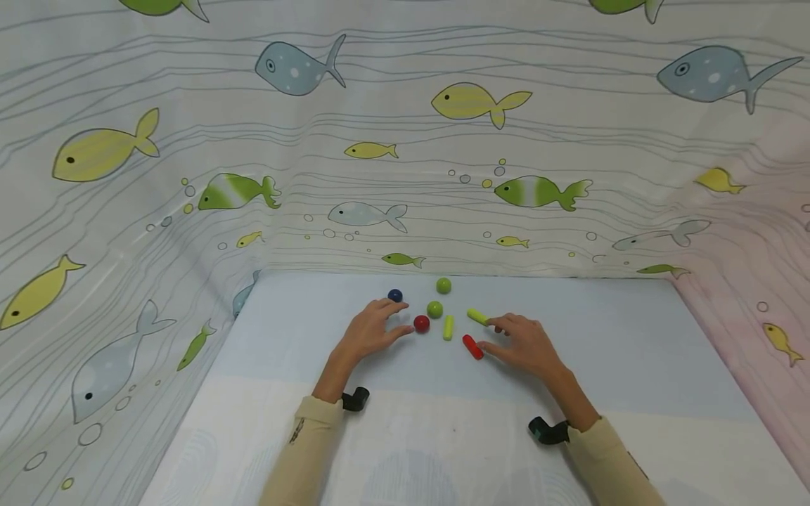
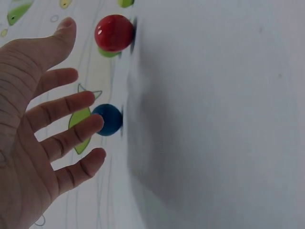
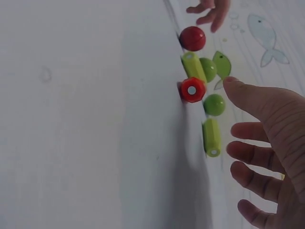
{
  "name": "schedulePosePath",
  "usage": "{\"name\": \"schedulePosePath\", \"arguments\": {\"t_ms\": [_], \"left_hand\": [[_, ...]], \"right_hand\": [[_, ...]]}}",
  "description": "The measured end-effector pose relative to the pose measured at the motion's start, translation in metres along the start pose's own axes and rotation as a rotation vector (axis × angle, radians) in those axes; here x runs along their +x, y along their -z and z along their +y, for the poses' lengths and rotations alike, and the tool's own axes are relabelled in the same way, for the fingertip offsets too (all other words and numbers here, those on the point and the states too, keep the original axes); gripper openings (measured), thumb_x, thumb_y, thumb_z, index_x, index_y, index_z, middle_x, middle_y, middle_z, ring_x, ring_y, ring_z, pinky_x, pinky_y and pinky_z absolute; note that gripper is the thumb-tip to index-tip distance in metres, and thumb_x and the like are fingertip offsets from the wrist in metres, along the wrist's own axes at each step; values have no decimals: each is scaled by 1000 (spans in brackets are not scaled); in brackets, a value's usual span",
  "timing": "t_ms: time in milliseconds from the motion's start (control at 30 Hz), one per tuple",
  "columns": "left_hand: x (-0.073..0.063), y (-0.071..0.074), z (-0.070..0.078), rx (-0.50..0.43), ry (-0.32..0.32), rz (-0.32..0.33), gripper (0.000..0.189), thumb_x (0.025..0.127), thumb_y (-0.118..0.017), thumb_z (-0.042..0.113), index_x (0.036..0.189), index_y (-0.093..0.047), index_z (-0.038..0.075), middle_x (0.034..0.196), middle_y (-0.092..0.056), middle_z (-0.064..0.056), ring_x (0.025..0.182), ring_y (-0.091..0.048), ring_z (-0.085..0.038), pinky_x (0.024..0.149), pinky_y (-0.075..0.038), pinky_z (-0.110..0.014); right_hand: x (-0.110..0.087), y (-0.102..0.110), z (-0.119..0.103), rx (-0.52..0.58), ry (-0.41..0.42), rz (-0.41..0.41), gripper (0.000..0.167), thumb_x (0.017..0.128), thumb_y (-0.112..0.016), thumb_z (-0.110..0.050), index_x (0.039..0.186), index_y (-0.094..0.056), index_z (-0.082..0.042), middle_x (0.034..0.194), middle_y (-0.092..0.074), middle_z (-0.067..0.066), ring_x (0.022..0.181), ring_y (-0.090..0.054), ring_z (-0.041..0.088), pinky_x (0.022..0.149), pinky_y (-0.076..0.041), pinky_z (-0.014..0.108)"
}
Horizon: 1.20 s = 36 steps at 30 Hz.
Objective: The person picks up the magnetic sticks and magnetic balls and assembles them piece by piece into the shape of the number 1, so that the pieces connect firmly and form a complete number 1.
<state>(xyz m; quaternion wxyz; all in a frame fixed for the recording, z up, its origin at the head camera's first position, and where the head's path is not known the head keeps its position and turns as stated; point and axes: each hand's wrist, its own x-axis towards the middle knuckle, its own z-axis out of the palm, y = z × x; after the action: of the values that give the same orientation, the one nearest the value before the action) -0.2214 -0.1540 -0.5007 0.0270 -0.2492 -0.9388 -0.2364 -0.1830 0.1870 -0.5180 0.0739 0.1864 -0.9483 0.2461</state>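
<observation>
My left hand [image 1: 372, 330] hovers with spread fingers, its thumb tip close to a red ball [image 1: 421, 323] and its fingers near a dark blue ball [image 1: 395, 295]. Nothing lies in its palm in the left wrist view. Across from it, my right hand [image 1: 524, 344] has its fingers relaxed and parted. Its fingertips are by a yellow-green stick [image 1: 477, 317], and its thumb is by a red stick [image 1: 472, 346]. Between the hands lie another yellow-green stick [image 1: 448, 327] and a green ball [image 1: 434, 309]; a second green ball [image 1: 444, 285] sits farther back.
The pieces rest on a pale blue and white table surface [image 1: 405, 422]. A fish-patterned curtain [image 1: 380, 176] rises behind the table's back edge and along both sides. Dark camera mounts [image 1: 548, 431] stick out from both wrists beside the beige sleeves [image 1: 610, 467].
</observation>
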Motion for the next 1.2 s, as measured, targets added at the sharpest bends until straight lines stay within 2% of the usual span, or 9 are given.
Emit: {"name": "schedulePosePath", "arguments": {"t_ms": [300, 533, 967, 1200], "left_hand": [[3, -7, -2, 0, -9, 9, 52, 89, -72, 45, 130, -64, 13, 121, -62, -4, 112, -56, -23, 93, -47, -40], [9, -8, 2, -9, -11, 0, 51, 89, -73, 42, 129, -65, 13, 118, -65, -6, 110, -56, -23, 91, -48, -41], [15, -19, 9, 48, -27, -51, 46, 89, -73, 41, 128, -66, 16, 114, -66, 0, 105, -57, -18, 87, -49, -34], [16, -23, 11, 68, -55, -29, 44, 88, -76, 36, 127, -67, 17, 114, -66, 1, 105, -57, -17, 86, -49, -33]], "right_hand": [[1, -6, -10, 2, 16, -8, 46, 81, -81, -41, 117, -71, -15, 94, -66, -1, 88, -59, 19, 82, -45, 48], [2, -9, -14, -7, 36, -9, 45, 80, -80, -46, 114, -73, -17, 84, -61, -6, 78, -54, 13, 73, -42, 41], [5, -17, -16, -23, 42, -95, 37, 81, -80, -42, 110, -73, -20, 76, -55, -11, 70, -48, 9, 66, -42, 33], [7, -16, -20, 1, 11, -137, 33, 82, -81, -38, 107, -74, -18, 74, -54, -11, 67, -47, 10, 61, -41, 29]]}}
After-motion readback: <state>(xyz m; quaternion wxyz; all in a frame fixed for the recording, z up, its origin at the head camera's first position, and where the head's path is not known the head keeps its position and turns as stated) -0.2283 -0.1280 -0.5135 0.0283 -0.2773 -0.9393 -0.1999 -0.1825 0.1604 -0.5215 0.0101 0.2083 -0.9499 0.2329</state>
